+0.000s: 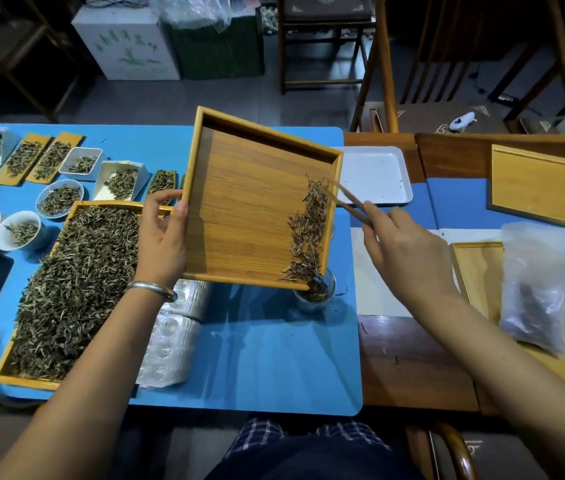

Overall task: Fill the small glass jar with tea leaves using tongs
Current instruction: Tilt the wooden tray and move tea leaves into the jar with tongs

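L grip (163,237) clamps tilted tray (257,216); R grip (402,247) pinches tongs (343,199); jar (314,296) below.

Tilted tray (250,202): bamboo, fine-grained, matt. Tongs (343,199): wood. Jar (314,296): clear glass. Mat (257,358): blue, smooth. Bangle (151,289): polished metal.

Single head-worn view, wide-angle, looking forward and steeply down over the blue table mat (257,358) from the seated person's side. Both forearms are entering from the bottom corners; the left hand (161,237) and right hand (409,254) are sitting near mid-frame, close to the lens. The person's lap is showing at the bottom edge, so the camera is tilting almost overhead. Chairs (322,39) and floor are filling the far top band. Straight edges are bowing toward the borders.
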A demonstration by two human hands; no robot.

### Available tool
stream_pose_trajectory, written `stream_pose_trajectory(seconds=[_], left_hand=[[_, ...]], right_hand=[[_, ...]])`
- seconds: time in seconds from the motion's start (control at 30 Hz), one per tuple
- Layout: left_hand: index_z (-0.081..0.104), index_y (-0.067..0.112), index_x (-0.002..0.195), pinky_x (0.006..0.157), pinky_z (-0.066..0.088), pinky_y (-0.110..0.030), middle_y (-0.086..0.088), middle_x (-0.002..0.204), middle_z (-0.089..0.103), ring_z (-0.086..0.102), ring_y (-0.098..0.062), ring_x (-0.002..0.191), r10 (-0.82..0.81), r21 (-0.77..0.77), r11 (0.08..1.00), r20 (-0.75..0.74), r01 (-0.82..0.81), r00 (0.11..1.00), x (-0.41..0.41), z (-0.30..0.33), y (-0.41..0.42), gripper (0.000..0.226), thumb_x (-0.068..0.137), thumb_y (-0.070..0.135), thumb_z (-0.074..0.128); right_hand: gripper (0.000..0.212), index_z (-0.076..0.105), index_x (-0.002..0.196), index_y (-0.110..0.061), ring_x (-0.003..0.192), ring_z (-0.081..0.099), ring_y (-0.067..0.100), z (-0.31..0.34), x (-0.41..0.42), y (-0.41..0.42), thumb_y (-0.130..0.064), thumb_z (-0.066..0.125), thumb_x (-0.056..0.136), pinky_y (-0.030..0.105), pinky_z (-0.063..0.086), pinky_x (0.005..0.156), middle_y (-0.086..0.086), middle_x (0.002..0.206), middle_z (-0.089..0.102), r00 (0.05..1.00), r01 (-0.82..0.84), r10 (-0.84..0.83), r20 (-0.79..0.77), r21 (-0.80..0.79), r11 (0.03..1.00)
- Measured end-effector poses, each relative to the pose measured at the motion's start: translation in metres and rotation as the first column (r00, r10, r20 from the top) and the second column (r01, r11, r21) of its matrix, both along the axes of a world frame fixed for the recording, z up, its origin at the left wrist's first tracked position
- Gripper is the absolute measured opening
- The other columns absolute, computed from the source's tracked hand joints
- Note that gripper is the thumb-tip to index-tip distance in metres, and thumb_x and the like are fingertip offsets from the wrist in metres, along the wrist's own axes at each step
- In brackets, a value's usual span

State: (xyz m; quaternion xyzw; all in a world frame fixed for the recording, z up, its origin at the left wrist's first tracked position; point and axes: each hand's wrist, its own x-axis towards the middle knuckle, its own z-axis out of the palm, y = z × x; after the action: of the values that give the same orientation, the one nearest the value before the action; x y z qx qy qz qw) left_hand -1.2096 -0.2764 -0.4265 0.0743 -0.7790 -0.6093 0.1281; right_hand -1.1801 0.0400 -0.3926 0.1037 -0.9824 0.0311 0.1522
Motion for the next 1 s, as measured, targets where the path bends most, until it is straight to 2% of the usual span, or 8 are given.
stream_pose_trajectory(seconds=[0.13,0.2,0.27,0.4,0.57,0.7,0.87,1.0], left_hand=[[0.050,0.038,0.101,0.062,0.059,-0.027,0.008,0.090,0.065,0.066,-0.002,0.071,0.004,0.005,1.000,0.004,-0.004,1.000,0.000,0.000,-0.001,0.009,0.098,0.030,0.050],[0.050,0.039,0.101,0.062,0.059,-0.029,0.007,0.090,0.066,0.067,-0.005,0.073,0.004,0.007,1.000,0.008,-0.005,1.000,0.000,-0.001,-0.001,0.008,0.098,0.032,0.051],[0.050,0.040,0.101,0.059,0.057,-0.024,0.011,0.087,0.068,0.066,-0.002,0.071,0.006,0.000,1.000,0.008,-0.006,1.000,0.000,-0.001,-0.001,0.008,0.098,0.033,0.051],[0.049,0.037,0.102,0.056,0.054,-0.015,0.031,0.085,0.068,0.066,0.004,0.070,0.000,-0.002,1.000,0.008,0.000,1.000,0.000,0.000,0.000,0.008,0.099,0.030,0.050],[0.051,0.036,0.102,0.057,0.053,-0.016,0.016,0.087,0.068,0.065,0.005,0.070,0.019,0.027,0.999,-0.004,-0.019,1.000,0.000,-0.001,0.000,0.008,0.098,0.029,0.051],[0.050,0.034,0.102,0.054,0.051,-0.012,0.035,0.084,0.065,0.063,0.009,0.067,0.009,0.010,1.000,-0.013,-0.009,1.000,0.000,0.000,0.002,0.009,0.099,0.025,0.049],[0.051,0.036,0.101,0.054,0.052,-0.015,0.013,0.082,0.067,0.063,0.005,0.065,0.022,0.036,0.999,-0.009,-0.021,1.000,-0.002,0.000,0.001,0.010,0.099,0.026,0.051],[0.051,0.036,0.101,0.055,0.053,-0.015,0.007,0.088,0.063,0.064,0.003,0.065,0.015,0.035,0.999,-0.004,-0.015,1.000,-0.001,0.000,0.001,0.010,0.099,0.027,0.050]], right_hand=[[0.035,0.059,0.123,-0.003,0.047,0.045,0.030,0.000,-0.021,-0.013,-0.005,0.062,0.088,0.026,0.027,0.041,0.016,0.077,0.057,0.997,0.036,-0.038,0.062,0.037,0.999],[0.035,0.057,0.124,-0.004,0.049,0.046,0.031,-0.002,-0.022,-0.016,-0.007,0.060,0.089,0.027,0.028,0.042,0.016,0.080,0.057,0.995,0.013,-0.018,0.095,0.053,0.999],[0.035,0.057,0.125,-0.004,0.050,0.049,0.032,-0.005,-0.016,-0.015,-0.010,0.059,0.091,0.028,0.030,0.042,0.016,0.080,0.058,0.994,-0.016,0.011,0.113,0.048,0.999],[0.030,0.063,0.118,-0.004,0.041,0.047,0.032,-0.015,0.002,-0.012,-0.013,0.062,0.090,0.027,0.036,0.036,0.014,0.069,0.056,0.995,-0.047,0.044,0.095,0.031,0.998],[0.030,0.066,0.115,-0.008,0.038,0.046,0.029,-0.023,0.020,-0.005,-0.017,0.065,0.087,0.026,0.036,0.034,0.009,0.064,0.055,0.994,-0.073,0.069,0.085,0.049,0.996],[0.031,0.068,0.113,-0.009,0.036,0.043,0.026,-0.029,0.032,-0.002,-0.017,0.070,0.083,0.026,0.033,0.031,0.007,0.062,0.053,0.991,-0.117,0.112,0.075,0.075,0.990],[0.033,0.070,0.111,-0.010,0.035,0.042,0.025,-0.034,0.046,-0.001,-0.019,0.073,0.079,0.026,0.031,0.030,0.006,0.060,0.052,0.985,-0.157,0.148,0.094,0.100,0.982],[0.035,0.072,0.106,-0.010,0.034,0.040,0.024,-0.037,0.059,0.002,-0.019,0.078,0.073,0.025,0.028,0.029,0.005,0.058,0.050,0.975,-0.208,0.197,0.102,0.116,0.971]])
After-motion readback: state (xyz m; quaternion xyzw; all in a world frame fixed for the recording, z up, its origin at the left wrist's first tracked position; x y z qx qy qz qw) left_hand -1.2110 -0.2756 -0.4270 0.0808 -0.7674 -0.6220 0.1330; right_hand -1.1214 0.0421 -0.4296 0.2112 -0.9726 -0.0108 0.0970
